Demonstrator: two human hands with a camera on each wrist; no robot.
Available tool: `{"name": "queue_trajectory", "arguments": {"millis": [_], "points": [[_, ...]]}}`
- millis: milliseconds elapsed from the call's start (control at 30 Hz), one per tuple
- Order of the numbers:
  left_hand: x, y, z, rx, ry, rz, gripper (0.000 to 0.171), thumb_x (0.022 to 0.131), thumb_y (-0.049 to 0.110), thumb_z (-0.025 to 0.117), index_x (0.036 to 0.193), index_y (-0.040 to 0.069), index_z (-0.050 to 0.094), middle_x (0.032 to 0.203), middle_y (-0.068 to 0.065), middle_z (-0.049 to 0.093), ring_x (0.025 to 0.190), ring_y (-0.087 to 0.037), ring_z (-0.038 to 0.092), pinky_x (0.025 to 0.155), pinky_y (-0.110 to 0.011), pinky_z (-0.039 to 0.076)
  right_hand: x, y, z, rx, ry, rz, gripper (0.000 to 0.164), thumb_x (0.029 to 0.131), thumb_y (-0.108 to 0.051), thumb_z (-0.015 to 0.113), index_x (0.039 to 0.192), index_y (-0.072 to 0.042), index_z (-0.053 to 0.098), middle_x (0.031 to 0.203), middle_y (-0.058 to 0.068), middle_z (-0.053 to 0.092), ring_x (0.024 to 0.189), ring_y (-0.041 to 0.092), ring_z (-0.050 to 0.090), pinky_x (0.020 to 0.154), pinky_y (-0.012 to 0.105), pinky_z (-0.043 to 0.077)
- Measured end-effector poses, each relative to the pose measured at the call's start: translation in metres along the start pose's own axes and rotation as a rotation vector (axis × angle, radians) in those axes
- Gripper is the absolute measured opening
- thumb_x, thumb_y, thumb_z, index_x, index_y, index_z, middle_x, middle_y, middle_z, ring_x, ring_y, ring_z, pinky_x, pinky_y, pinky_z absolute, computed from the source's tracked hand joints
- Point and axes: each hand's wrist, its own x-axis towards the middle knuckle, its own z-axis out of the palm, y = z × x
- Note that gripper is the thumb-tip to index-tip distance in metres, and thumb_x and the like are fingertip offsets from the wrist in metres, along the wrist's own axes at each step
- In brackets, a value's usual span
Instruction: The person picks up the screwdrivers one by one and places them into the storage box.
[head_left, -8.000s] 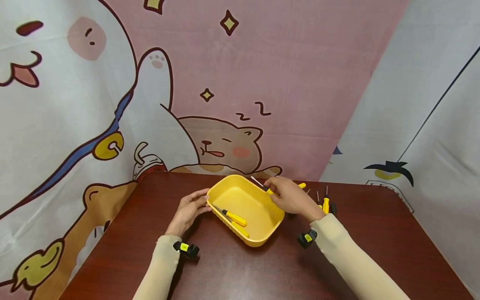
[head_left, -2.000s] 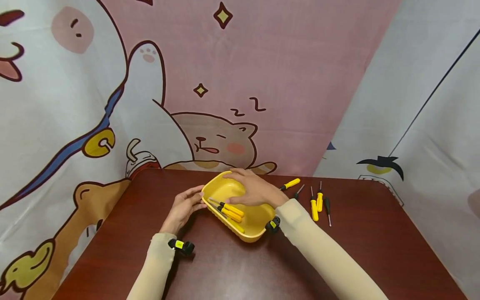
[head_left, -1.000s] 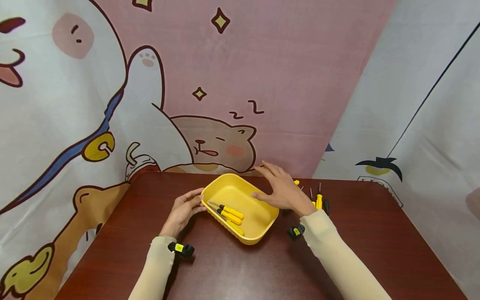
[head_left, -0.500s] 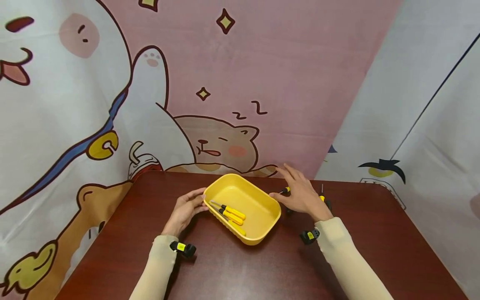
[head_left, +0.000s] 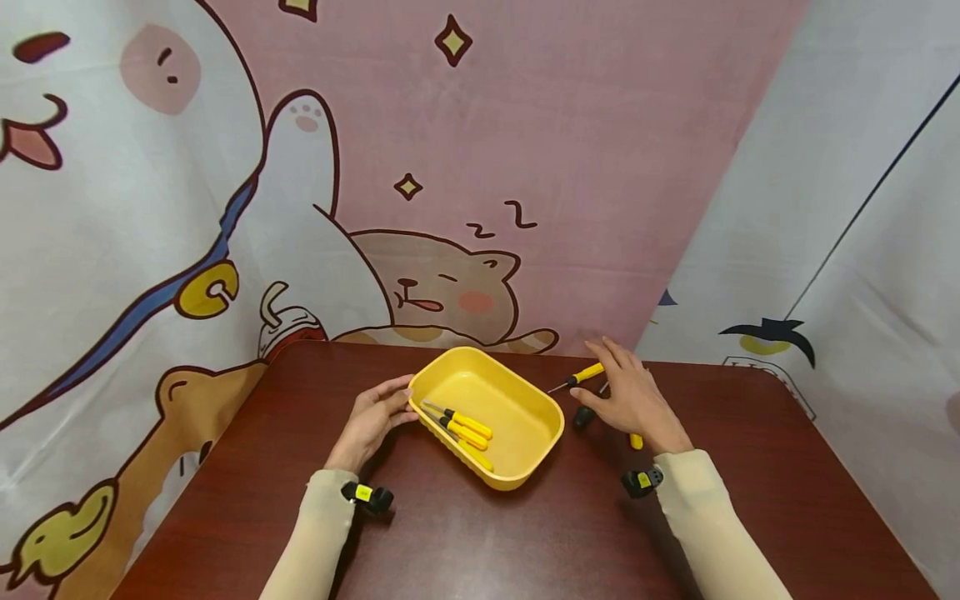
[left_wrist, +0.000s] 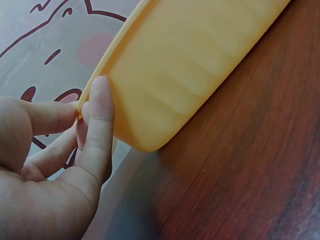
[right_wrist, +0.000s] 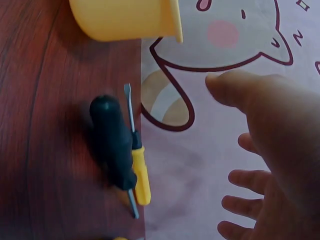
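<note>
My left hand (head_left: 367,425) pinches the left rim of a yellow plastic basin (head_left: 513,400); in the left wrist view the thumb and fingers (left_wrist: 100,100) grip its edge. Inside, along the near-left wall, lie three yellow-handled screwdrivers (head_left: 467,432). To the right of the basin my right hand (head_left: 633,404) hovers with spread fingers, holding nothing. Just left of its thumb are a yellow-handled screwdriver (head_left: 588,374) and a black-handled screwdriver (head_left: 583,417). Seen from the right wrist, the black handle (right_wrist: 110,135) lies beside the yellow handle (right_wrist: 141,177).
Another yellow handle end (head_left: 636,441) shows under the right hand, which hides other tools there. The dark red wooden table (head_left: 480,542) ends at a cartoon-printed cloth backdrop (head_left: 600,167) behind the basin.
The screwdriver my right hand held 8 seconds ago is gone from it, and the basin holds one more. The right hand has moved from over the basin rightward; the left stays on the rim.
</note>
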Motion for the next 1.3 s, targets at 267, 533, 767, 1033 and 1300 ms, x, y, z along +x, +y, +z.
{"name": "queue_trajectory", "arguments": {"millis": [267,533,767,1033,1300], "points": [[0.0,0.0,-0.001,-0.003,-0.001,-0.001,0.043,0.102,0.008,0.063,0.143,0.001,0.057,0.13,-0.025,0.059,0.089,-0.018,0.066,0.078,-0.027,0.065,-0.009,0.022,-0.003,0.009,0.007,0.059,0.088,0.094,-0.042,0.072,0.163,-0.015,0.025,0.167,0.026,0.019,0.148,0.054,0.021,0.116,0.08,0.021],[0.0,-0.001,-0.002,-0.006,0.0,-0.006,0.042,0.102,0.008,0.063,0.143,0.001,0.057,0.129,-0.024,0.059,0.088,-0.018,0.066,0.077,-0.028,0.065,-0.018,0.04,-0.004,0.024,-0.012,0.129,0.092,0.093,-0.045,0.071,0.163,-0.012,0.022,0.165,0.029,0.02,0.145,0.057,0.023,0.109,0.081,0.031],[-0.001,-0.001,-0.001,-0.018,0.011,-0.006,0.04,0.102,0.007,0.062,0.141,0.002,0.059,0.13,-0.024,0.059,0.089,-0.02,0.067,0.077,-0.029,0.065,-0.022,0.055,-0.006,0.029,-0.034,0.17,0.094,0.095,-0.047,0.069,0.163,-0.005,0.019,0.16,0.035,0.023,0.139,0.058,0.028,0.105,0.08,0.037],[-0.001,0.0,0.0,-0.019,0.018,-0.014,0.039,0.101,0.008,0.063,0.14,0.003,0.06,0.13,-0.023,0.06,0.089,-0.02,0.067,0.078,-0.03,0.065,-0.027,0.068,-0.01,0.023,-0.085,0.291,0.101,0.094,-0.046,0.069,0.161,0.005,0.012,0.151,0.045,0.026,0.133,0.064,0.031,0.106,0.08,0.036],[-0.001,0.0,0.001,-0.021,0.016,-0.011,0.038,0.101,0.007,0.063,0.139,0.003,0.061,0.13,-0.023,0.06,0.089,-0.02,0.067,0.078,-0.03,0.065,-0.035,0.081,-0.009,0.019,-0.126,0.346,0.092,0.097,-0.045,0.064,0.153,0.016,0.024,0.144,0.048,0.032,0.126,0.064,0.04,0.106,0.077,0.039]]}}
